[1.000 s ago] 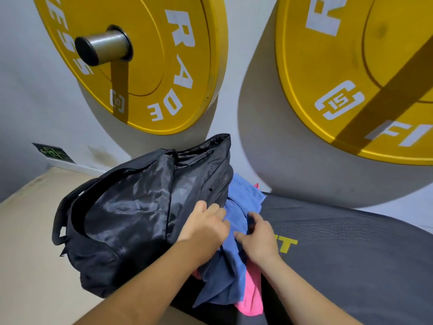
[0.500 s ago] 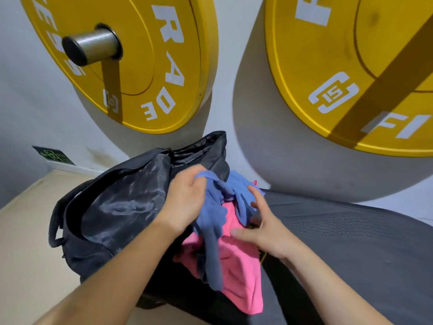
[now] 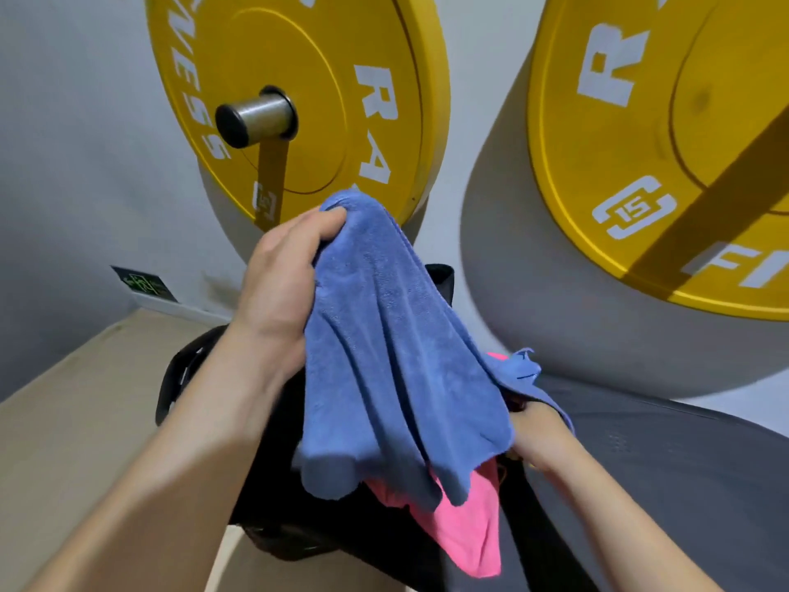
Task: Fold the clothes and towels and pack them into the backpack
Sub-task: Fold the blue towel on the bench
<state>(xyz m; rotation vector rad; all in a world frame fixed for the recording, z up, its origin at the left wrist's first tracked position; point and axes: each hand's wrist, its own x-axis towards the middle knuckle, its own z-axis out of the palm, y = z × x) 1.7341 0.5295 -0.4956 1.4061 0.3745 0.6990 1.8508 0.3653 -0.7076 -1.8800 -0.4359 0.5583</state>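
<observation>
Left hand [image 3: 281, 275] clamped on top corner of blue towel [image 3: 397, 356], held high. Towel hangs over black backpack [image 3: 281, 527] and pink garment [image 3: 465, 527]. Right hand [image 3: 533, 433] under towel's lower edge, fingers hidden, grip unclear. Grey bench [image 3: 661, 484] at right.
</observation>
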